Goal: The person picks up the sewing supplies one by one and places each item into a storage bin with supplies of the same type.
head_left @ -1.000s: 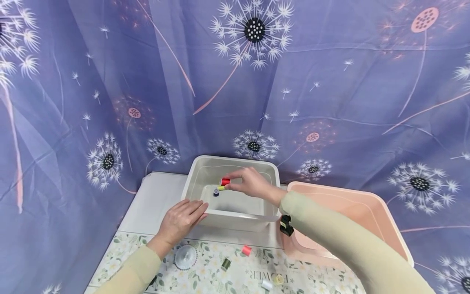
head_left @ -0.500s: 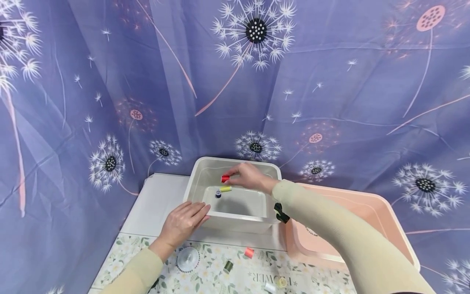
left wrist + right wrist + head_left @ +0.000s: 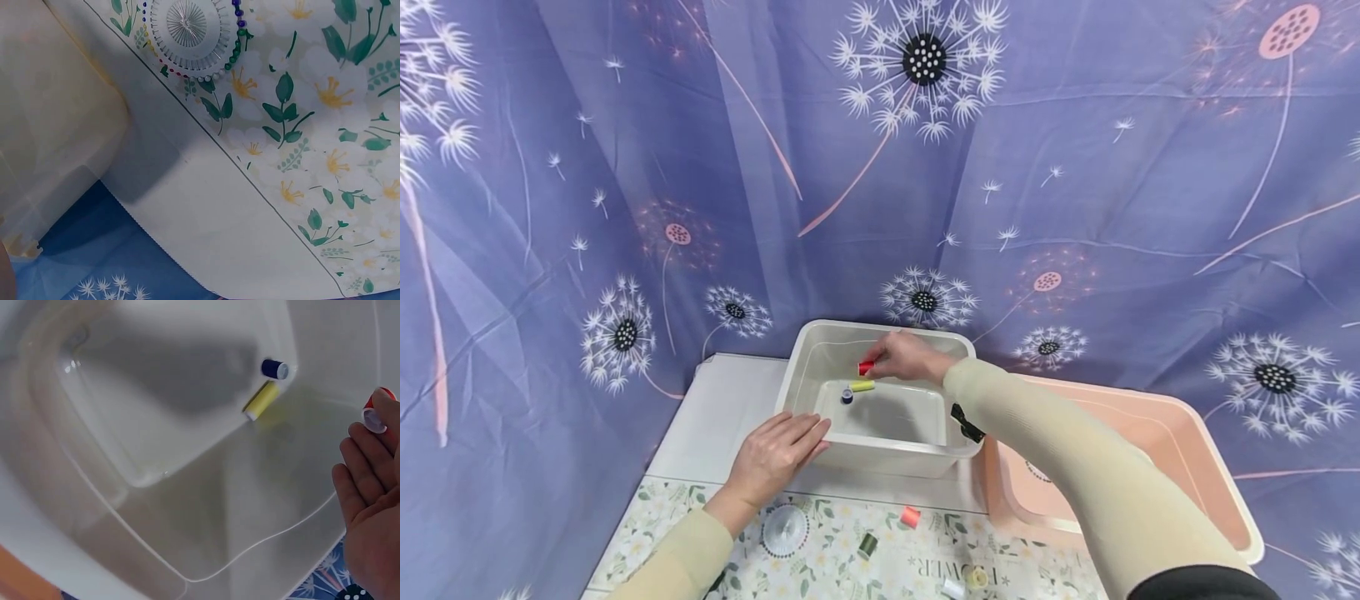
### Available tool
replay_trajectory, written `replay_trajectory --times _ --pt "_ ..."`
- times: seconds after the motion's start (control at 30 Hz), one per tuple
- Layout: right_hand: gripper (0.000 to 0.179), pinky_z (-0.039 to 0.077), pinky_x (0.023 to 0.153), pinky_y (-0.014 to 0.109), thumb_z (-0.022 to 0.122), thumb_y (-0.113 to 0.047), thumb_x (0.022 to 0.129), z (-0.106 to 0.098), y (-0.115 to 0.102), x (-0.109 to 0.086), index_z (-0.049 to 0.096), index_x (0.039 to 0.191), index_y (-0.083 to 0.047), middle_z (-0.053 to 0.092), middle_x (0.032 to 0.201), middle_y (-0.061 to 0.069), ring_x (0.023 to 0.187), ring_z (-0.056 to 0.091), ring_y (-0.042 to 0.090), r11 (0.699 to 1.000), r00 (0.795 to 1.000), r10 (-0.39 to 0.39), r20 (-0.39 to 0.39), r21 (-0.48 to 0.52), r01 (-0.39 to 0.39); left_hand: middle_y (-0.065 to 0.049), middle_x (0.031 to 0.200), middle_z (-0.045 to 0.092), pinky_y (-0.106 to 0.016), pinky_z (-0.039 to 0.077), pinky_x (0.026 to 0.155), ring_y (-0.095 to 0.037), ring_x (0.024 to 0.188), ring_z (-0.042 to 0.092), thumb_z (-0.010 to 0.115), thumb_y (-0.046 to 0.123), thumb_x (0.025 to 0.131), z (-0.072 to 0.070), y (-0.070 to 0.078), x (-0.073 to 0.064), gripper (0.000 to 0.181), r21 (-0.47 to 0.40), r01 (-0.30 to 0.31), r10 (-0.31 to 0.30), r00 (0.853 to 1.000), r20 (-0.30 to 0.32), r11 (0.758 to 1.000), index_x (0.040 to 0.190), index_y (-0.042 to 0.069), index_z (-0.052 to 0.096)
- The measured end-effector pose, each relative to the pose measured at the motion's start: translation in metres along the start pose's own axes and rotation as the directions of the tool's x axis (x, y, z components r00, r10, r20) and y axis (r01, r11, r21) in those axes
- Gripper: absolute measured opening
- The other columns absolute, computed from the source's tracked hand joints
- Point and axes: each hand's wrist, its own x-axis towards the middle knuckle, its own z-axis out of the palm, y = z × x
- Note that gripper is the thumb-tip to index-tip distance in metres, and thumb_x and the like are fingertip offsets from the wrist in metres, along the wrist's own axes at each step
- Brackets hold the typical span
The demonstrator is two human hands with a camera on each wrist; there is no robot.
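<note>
A person's right hand (image 3: 908, 354) pinched a red thread spool (image 3: 866, 367) between thumb and fingers inside a gray plastic bin (image 3: 895, 460), apart from two spools lying together on its floor. The left hand (image 3: 778, 450) rested on the bin's near rim toward the left corner, its fingers extended and grasping no spool.

By appearances, the work stood partway along. A yellow thread spool (image 3: 262, 400) and a navy thread spool (image 3: 274, 369) lay in the bin, just beside each other. The red one made a third, not yet let go. Outside, on the floral tablecloth (image 3: 670, 517) in front, remained a coral thread spool (image 3: 910, 517), a dark green thread spool (image 3: 867, 546) and a white spool (image 3: 953, 589) near the lower edge of the head view, next to a small pale yellow item (image 3: 977, 578) too indistinct to name for certain. If those counted among the pieces to be handled, more was left than done.

A wheel of pearl-headed pins (image 3: 187, 28) also lay on the cloth, near the left forearm. To the right stood a peach plastic bin (image 3: 1150, 417), partly blocked by the right sleeve (image 3: 1075, 450); its full contents could not be told.
</note>
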Motion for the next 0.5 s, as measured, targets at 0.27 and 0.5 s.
replay_trajectory --times 0.27,0.5 --pt "0.018 0.051 0.079 0.025 0.076 -0.023 0.083 0.009 0.009 0.011 0.076 0.100 -0.017 0.074 0.091 -0.006 0.081 0.065 0.007 0.999 0.999 0.015 0.037 -0.053 -0.013 -0.004 0.099 0.073 -0.044 0.058 0.074 -0.021 0.084 0.071 0.060 0.036 0.092 -0.001 0.001 0.000 0.032 0.007 0.003 -0.003 1.000 0.010 1.000 0.106 0.011 0.074" --pt "0.018 0.052 0.081 0.026 0.075 -0.028 0.082 0.014 0.022 0.021 0.076 0.097 -0.018 0.074 0.090 -0.008 0.083 0.066 0.009 0.999 0.999 -0.019 0.033 -0.040 0.021 -0.005 0.099 0.074 -0.043 0.058 0.074 -0.021 0.084 0.071 0.059 0.036 0.092 -0.001 0.000 0.001 0.032 0.005 -0.002 0.002 1.000 0.004 1.000 0.107 0.011 0.074"
